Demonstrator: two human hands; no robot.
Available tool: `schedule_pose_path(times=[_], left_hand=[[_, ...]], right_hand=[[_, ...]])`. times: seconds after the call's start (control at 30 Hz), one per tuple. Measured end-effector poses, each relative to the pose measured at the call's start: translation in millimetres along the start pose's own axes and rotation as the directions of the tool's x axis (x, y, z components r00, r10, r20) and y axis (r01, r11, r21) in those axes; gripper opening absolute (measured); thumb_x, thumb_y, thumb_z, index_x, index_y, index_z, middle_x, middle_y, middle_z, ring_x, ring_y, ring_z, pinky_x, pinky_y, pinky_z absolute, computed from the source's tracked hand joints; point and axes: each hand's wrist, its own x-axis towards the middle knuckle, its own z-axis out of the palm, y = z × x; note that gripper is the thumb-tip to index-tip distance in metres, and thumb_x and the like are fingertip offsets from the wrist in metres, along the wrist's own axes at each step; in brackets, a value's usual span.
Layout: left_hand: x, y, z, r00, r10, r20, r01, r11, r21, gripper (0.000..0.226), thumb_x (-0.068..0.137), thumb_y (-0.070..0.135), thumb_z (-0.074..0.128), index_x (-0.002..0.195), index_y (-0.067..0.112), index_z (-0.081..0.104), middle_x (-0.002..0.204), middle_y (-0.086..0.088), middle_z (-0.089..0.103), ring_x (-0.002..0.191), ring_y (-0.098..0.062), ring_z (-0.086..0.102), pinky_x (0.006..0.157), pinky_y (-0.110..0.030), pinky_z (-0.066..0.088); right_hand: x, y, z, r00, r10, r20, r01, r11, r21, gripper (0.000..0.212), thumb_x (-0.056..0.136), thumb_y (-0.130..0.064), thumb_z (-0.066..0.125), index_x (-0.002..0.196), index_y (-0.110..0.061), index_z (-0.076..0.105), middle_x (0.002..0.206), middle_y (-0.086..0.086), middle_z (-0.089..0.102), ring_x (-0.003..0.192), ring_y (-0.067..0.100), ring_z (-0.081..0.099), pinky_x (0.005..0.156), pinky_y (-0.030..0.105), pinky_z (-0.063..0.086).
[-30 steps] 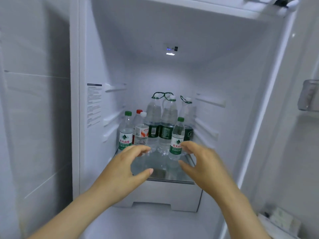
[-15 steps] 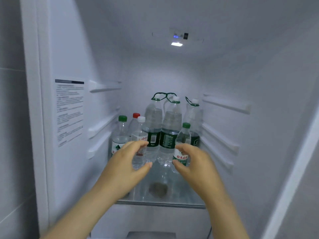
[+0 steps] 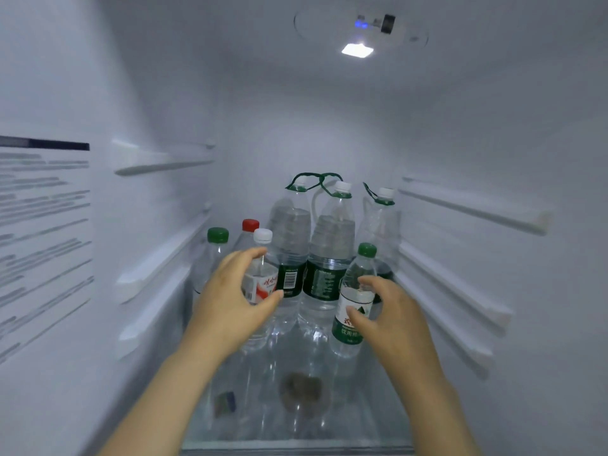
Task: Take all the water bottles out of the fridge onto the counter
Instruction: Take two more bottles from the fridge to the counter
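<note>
Several water bottles stand on the fridge's glass shelf. My left hand curls round a small white-capped bottle with a red label, fingers over its shoulder and thumb at its front. My right hand pinches a small green-capped bottle at its label, between thumb and fingers. Left of these stand a green-capped bottle and a red-capped bottle, both partly hidden by my left hand. Three large bottles with green carry loops stand behind.
White shelf rails jut from the left fridge wall and the right fridge wall. A printed sticker is on the left wall. The fridge light glows in the ceiling. A dark spot shows through the glass shelf.
I have leaned into the fridge. Both hands moved forward from in front of the shelf and closed on the white-capped and green-capped small bottles.
</note>
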Motion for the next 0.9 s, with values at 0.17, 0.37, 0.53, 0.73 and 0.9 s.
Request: schedule_pose_path(times=[0.17, 0.37, 0.53, 0.73, 0.9], left_hand=[[20.4, -12.3, 15.1, 0.998, -0.039, -0.044, 0.04, 0.999, 0.029, 0.067, 0.078, 0.034, 0.076, 0.136, 0.036, 0.042, 0.14, 0.013, 0.043, 0.128, -0.013, 0.046, 0.106, -0.04, 0.042], [44.0, -22.7, 33.8, 0.995, -0.068, -0.072, 0.072, 0.996, 0.058, 0.084, 0.078, 0.035, 0.076, 0.147, 0.028, 0.028, 0.15, 0.007, 0.033, 0.136, -0.015, 0.036, 0.109, -0.035, 0.033], [54.6, -25.1, 46.7, 0.994, -0.103, -0.046, 0.103, 0.995, 0.001, 0.1, 0.079, 0.036, 0.075, 0.153, 0.025, 0.009, 0.159, 0.006, 0.02, 0.143, -0.015, 0.025, 0.115, -0.035, 0.026], [62.1, -35.2, 59.0, 0.992, -0.118, -0.052, 0.118, 0.993, 0.001, 0.102, 0.078, 0.036, 0.075, 0.153, 0.026, 0.006, 0.157, 0.004, 0.022, 0.143, -0.015, 0.026, 0.116, -0.039, 0.028], [53.3, -44.1, 67.1, 0.998, -0.026, -0.056, 0.03, 0.996, 0.083, 0.084, 0.076, 0.024, 0.078, 0.143, 0.019, 0.028, 0.137, 0.003, 0.033, 0.129, -0.015, 0.037, 0.105, -0.026, 0.03]], right_hand=[[26.9, 14.7, 10.2, 0.999, -0.007, -0.031, 0.007, 1.0, 0.013, 0.051, 0.081, -0.026, 0.071, 0.13, -0.026, 0.054, 0.124, -0.009, 0.058, 0.109, 0.008, 0.055, 0.091, 0.026, 0.046], [53.8, 34.0, 26.4, 0.998, 0.05, -0.045, -0.048, 0.998, 0.042, 0.08, 0.08, -0.035, 0.074, 0.146, -0.026, 0.031, 0.147, -0.005, 0.039, 0.134, 0.013, 0.039, 0.11, 0.038, 0.038], [72.6, 43.2, 38.7, 0.994, 0.107, -0.018, -0.103, 0.985, 0.138, 0.094, 0.079, -0.035, 0.074, 0.152, -0.025, 0.015, 0.154, -0.003, 0.033, 0.138, 0.016, 0.036, 0.11, 0.041, 0.038], [78.5, 52.0, 54.0, 0.989, 0.125, -0.08, -0.108, 0.976, 0.187, 0.083, 0.076, -0.032, 0.077, 0.145, -0.024, 0.031, 0.143, -0.002, 0.043, 0.129, 0.017, 0.045, 0.104, 0.044, 0.044], [73.9, 52.9, 59.0, 0.985, 0.132, -0.113, -0.094, 0.952, 0.293, 0.065, 0.074, -0.023, 0.078, 0.132, -0.022, 0.048, 0.126, -0.004, 0.047, 0.119, 0.016, 0.049, 0.101, 0.043, 0.045]])
